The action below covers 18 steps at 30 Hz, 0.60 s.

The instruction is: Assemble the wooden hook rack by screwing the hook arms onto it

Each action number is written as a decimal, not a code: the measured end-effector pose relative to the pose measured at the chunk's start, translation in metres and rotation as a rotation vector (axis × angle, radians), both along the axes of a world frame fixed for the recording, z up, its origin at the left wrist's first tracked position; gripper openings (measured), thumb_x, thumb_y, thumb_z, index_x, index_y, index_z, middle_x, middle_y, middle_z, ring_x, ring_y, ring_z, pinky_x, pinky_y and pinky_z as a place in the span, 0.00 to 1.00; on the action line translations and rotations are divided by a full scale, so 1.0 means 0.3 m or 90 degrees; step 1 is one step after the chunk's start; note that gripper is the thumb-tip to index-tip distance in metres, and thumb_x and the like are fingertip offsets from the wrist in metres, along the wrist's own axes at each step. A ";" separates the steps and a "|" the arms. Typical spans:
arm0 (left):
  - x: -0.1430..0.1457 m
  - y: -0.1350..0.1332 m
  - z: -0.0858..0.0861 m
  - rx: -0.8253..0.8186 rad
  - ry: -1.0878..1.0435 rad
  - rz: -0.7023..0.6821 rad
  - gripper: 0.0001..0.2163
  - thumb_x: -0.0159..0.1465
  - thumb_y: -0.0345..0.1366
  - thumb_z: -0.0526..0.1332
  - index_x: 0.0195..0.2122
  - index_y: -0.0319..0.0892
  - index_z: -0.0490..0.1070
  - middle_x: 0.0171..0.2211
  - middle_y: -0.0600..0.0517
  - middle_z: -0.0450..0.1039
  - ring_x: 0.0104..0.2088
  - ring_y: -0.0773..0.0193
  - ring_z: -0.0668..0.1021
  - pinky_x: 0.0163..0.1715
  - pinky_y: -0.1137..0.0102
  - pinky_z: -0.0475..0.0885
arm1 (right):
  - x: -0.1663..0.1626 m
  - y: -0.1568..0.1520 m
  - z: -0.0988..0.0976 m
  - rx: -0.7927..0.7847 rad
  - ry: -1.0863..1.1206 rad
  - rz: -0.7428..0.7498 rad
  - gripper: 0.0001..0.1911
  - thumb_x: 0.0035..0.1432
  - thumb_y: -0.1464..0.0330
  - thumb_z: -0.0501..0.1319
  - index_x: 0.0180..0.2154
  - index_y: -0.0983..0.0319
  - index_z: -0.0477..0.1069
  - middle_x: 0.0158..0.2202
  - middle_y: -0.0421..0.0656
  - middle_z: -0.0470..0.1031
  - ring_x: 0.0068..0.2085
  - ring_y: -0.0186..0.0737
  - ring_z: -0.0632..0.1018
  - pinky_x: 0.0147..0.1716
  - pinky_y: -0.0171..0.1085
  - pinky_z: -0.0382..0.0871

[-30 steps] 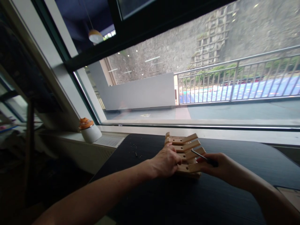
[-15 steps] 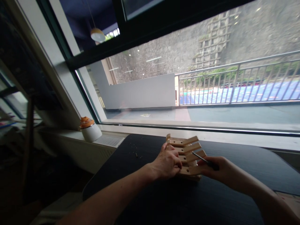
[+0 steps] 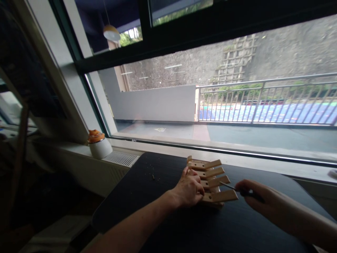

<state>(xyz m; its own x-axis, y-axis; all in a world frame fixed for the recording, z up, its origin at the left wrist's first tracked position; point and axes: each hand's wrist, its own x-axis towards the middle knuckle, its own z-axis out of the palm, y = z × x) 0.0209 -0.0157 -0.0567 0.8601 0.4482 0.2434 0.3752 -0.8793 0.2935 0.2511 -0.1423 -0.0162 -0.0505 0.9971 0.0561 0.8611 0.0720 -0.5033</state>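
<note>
On the dark table sits a wooden piece point(image 3: 210, 183) with several angled slats, each slat with round holes. My left hand point(image 3: 190, 187) lies over its left side, fingers curled down and gripping it. To the right, my right hand point(image 3: 254, 193) is closed around the dark handle of a screwdriver point(image 3: 228, 185) with a thin metal shaft. The shaft points left, and its tip is at the end of one middle slat; whether it touches is hard to tell. The nearest slat point(image 3: 229, 196) sticks out to the right, just short of my right hand.
Small crumbs and a tiny dark bit point(image 3: 153, 177) lie on the black tabletop point(image 3: 126, 196) at left. A white pot with an orange top point(image 3: 98, 144) stands on the sill beside a vent grille point(image 3: 122, 158). The window point(image 3: 158, 105) rises behind the table.
My right hand has drawn back to the right with the screwdriver, away from the slats, uncovering the nearest slat's end. My left hand keeps its grip. The view has shifted slightly.
</note>
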 end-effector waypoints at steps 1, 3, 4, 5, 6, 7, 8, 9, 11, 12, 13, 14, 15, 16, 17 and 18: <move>0.000 0.001 -0.004 0.006 -0.001 -0.003 0.06 0.57 0.38 0.60 0.30 0.49 0.78 0.37 0.52 0.74 0.52 0.54 0.66 0.60 0.47 0.42 | -0.025 -0.004 0.023 0.010 -0.019 0.051 0.13 0.56 0.68 0.52 0.41 0.56 0.72 0.39 0.42 0.76 0.38 0.40 0.76 0.39 0.35 0.68; 0.000 0.004 -0.010 0.018 0.000 -0.007 0.07 0.57 0.37 0.60 0.29 0.49 0.78 0.35 0.52 0.74 0.51 0.53 0.66 0.60 0.47 0.43 | -0.087 0.003 0.062 0.026 -0.056 0.104 0.14 0.55 0.70 0.52 0.41 0.55 0.73 0.40 0.42 0.76 0.38 0.40 0.76 0.38 0.35 0.67; -0.001 0.005 -0.012 0.022 0.001 -0.010 0.07 0.57 0.37 0.60 0.29 0.48 0.78 0.35 0.52 0.74 0.50 0.54 0.67 0.60 0.47 0.43 | -0.118 0.012 0.077 0.021 -0.078 0.110 0.14 0.55 0.70 0.52 0.39 0.56 0.73 0.39 0.42 0.77 0.38 0.41 0.76 0.37 0.35 0.67; -0.001 0.007 -0.014 0.024 0.002 -0.012 0.07 0.57 0.37 0.60 0.29 0.49 0.78 0.34 0.52 0.75 0.50 0.54 0.67 0.60 0.47 0.43 | -0.147 0.023 0.089 0.011 -0.104 0.109 0.13 0.54 0.71 0.53 0.37 0.56 0.74 0.37 0.42 0.77 0.37 0.41 0.76 0.35 0.36 0.66; -0.002 0.009 -0.016 0.025 0.002 -0.013 0.07 0.57 0.37 0.60 0.29 0.49 0.78 0.33 0.52 0.75 0.50 0.54 0.67 0.60 0.47 0.43 | -0.172 0.034 0.098 0.003 -0.137 0.097 0.11 0.54 0.71 0.53 0.34 0.57 0.74 0.34 0.43 0.77 0.35 0.42 0.76 0.33 0.36 0.66; -0.003 0.011 -0.018 0.025 0.001 -0.016 0.07 0.57 0.37 0.60 0.29 0.49 0.78 0.33 0.52 0.75 0.50 0.54 0.67 0.60 0.47 0.43 | -0.193 0.046 0.106 -0.003 -0.169 0.089 0.11 0.53 0.71 0.53 0.32 0.58 0.74 0.32 0.43 0.78 0.33 0.42 0.76 0.31 0.36 0.65; -0.004 0.013 -0.019 0.025 -0.001 -0.021 0.07 0.57 0.37 0.60 0.29 0.49 0.78 0.32 0.53 0.75 0.50 0.54 0.67 0.59 0.47 0.42 | -0.210 0.056 0.113 -0.006 -0.196 0.084 0.11 0.53 0.71 0.53 0.30 0.58 0.74 0.31 0.43 0.78 0.32 0.42 0.76 0.30 0.36 0.63; -0.006 0.016 -0.019 0.026 -0.004 -0.029 0.06 0.57 0.37 0.60 0.29 0.49 0.78 0.32 0.53 0.75 0.49 0.54 0.67 0.59 0.46 0.42 | -0.224 0.066 0.121 -0.007 -0.217 0.083 0.11 0.54 0.71 0.53 0.30 0.58 0.74 0.30 0.43 0.78 0.31 0.42 0.76 0.30 0.36 0.63; -0.009 0.020 -0.016 0.029 -0.006 -0.046 0.06 0.57 0.37 0.60 0.30 0.48 0.78 0.31 0.54 0.75 0.49 0.55 0.68 0.59 0.47 0.42 | -0.244 0.081 0.137 -0.011 -0.235 0.097 0.12 0.55 0.70 0.53 0.31 0.57 0.75 0.31 0.42 0.79 0.32 0.43 0.77 0.30 0.36 0.62; -0.010 0.022 -0.013 0.030 -0.003 -0.053 0.06 0.57 0.37 0.60 0.29 0.48 0.78 0.31 0.54 0.75 0.49 0.55 0.68 0.59 0.47 0.42 | -0.251 0.087 0.144 -0.013 -0.235 0.106 0.12 0.56 0.69 0.53 0.32 0.56 0.75 0.32 0.42 0.79 0.33 0.43 0.77 0.30 0.36 0.62; -0.012 0.024 -0.009 0.031 0.002 -0.058 0.05 0.57 0.36 0.61 0.29 0.48 0.77 0.31 0.54 0.75 0.49 0.55 0.68 0.59 0.47 0.43 | -0.258 0.093 0.150 -0.017 -0.233 0.116 0.12 0.56 0.68 0.53 0.33 0.55 0.76 0.33 0.42 0.79 0.34 0.44 0.78 0.31 0.36 0.62; -0.013 0.025 -0.005 0.031 0.008 -0.061 0.05 0.56 0.37 0.61 0.29 0.48 0.77 0.31 0.54 0.75 0.49 0.55 0.68 0.59 0.48 0.44 | -0.264 0.097 0.155 -0.020 -0.230 0.126 0.12 0.56 0.67 0.53 0.34 0.54 0.76 0.33 0.42 0.79 0.35 0.44 0.78 0.31 0.36 0.62; -0.014 0.026 -0.001 0.031 0.012 -0.064 0.05 0.56 0.37 0.61 0.29 0.48 0.77 0.31 0.54 0.75 0.48 0.55 0.68 0.59 0.48 0.44 | -0.268 0.101 0.157 -0.019 -0.227 0.134 0.13 0.56 0.68 0.53 0.35 0.53 0.76 0.34 0.41 0.80 0.35 0.43 0.78 0.31 0.36 0.62; -0.014 0.028 0.001 0.032 0.014 -0.066 0.05 0.56 0.37 0.61 0.29 0.48 0.77 0.31 0.54 0.75 0.48 0.55 0.68 0.59 0.48 0.45 | -0.272 0.104 0.157 -0.015 -0.227 0.139 0.13 0.56 0.68 0.53 0.36 0.53 0.77 0.35 0.41 0.80 0.35 0.43 0.78 0.31 0.35 0.62; -0.015 0.030 0.001 0.035 0.014 -0.070 0.05 0.56 0.37 0.61 0.30 0.47 0.77 0.31 0.54 0.75 0.48 0.55 0.68 0.59 0.49 0.45 | -0.275 0.106 0.156 -0.010 -0.229 0.141 0.14 0.56 0.69 0.53 0.35 0.53 0.77 0.34 0.41 0.80 0.34 0.42 0.78 0.30 0.35 0.62; -0.014 0.032 0.000 0.037 0.014 -0.074 0.05 0.56 0.37 0.61 0.30 0.47 0.77 0.31 0.54 0.75 0.48 0.55 0.68 0.59 0.48 0.44 | -0.276 0.107 0.153 -0.002 -0.232 0.141 0.14 0.56 0.69 0.53 0.34 0.54 0.77 0.34 0.41 0.80 0.33 0.41 0.78 0.30 0.35 0.62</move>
<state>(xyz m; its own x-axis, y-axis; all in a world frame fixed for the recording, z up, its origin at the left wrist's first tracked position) 0.0165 -0.0062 -0.0566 0.9105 0.3312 0.2474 0.2758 -0.9324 0.2335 0.1682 -0.1101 0.0297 -0.2791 0.9602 -0.0078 0.9468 0.2738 -0.1690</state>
